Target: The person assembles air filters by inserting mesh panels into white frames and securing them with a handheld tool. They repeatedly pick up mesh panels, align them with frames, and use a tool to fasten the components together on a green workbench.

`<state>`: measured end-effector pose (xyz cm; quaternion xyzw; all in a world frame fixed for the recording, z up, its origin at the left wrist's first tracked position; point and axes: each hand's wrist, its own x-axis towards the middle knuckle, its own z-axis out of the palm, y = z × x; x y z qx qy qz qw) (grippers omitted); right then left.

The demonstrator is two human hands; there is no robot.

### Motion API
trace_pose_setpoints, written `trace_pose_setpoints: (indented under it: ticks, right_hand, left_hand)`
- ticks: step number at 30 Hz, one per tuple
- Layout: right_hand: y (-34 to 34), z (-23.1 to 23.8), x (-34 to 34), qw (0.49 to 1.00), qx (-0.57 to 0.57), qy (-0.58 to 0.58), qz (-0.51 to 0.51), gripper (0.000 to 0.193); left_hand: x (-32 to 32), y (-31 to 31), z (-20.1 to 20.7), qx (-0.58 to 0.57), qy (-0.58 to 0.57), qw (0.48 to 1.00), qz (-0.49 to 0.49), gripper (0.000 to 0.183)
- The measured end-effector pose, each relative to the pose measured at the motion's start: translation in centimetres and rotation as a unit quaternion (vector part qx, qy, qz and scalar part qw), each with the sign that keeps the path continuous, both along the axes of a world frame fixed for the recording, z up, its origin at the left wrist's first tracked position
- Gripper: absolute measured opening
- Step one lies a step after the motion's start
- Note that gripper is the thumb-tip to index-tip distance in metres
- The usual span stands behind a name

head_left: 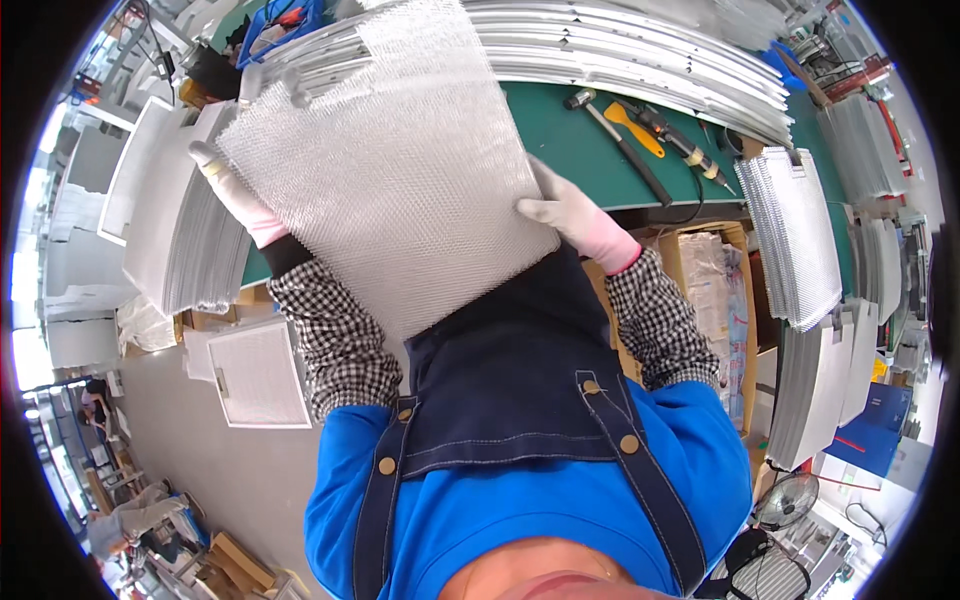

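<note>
A silver metal mesh sheet (400,180) is in front of me, its near corner close to my apron and its far end over the metal strips. My left hand (243,200), in a white glove with a pink cuff, is at the sheet's left edge; most of its fingers are hidden by the mesh. At the right edge my gloved right hand (572,210) grips the sheet, thumb on top and the other fingers partly behind it.
On the green table (540,125), beyond my right hand, lie a hammer (625,150), a yellow scraper (637,132) and a power screwdriver (685,145). Long metal strips (620,55) run along the back. Mesh panel stacks stand left (190,230) and right (795,235).
</note>
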<state>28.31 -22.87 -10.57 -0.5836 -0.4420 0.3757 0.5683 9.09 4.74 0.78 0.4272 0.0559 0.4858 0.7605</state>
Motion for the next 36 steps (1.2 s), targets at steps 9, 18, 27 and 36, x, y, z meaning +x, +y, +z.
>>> trace_pose_setpoints:
  ticks: [9,18,27,36]
  right_hand:
    - [-2.5,0.0,-0.1,0.990,-0.073,0.100,-0.071,0.048]
    - [-0.9,-1.5,6.2,0.987,0.021,-0.133,-0.085,0.031]
    - [-1.2,-2.6,5.8,0.990,-0.011,-0.098,-0.098,0.045]
    - [-0.1,1.3,5.9,0.997,-0.064,0.048,0.018,0.062]
  left_hand:
    - [-0.2,-0.8,-2.6,0.043,0.098,0.984,0.142,0.085]
    - [-4.0,4.7,-9.7,0.014,-0.177,0.943,-0.281,0.065]
    - [-2.2,3.3,-14.0,-0.097,0.008,0.990,-0.098,0.069]
    - [0.7,9.5,-7.3,-0.003,-0.074,0.997,0.019,0.073]
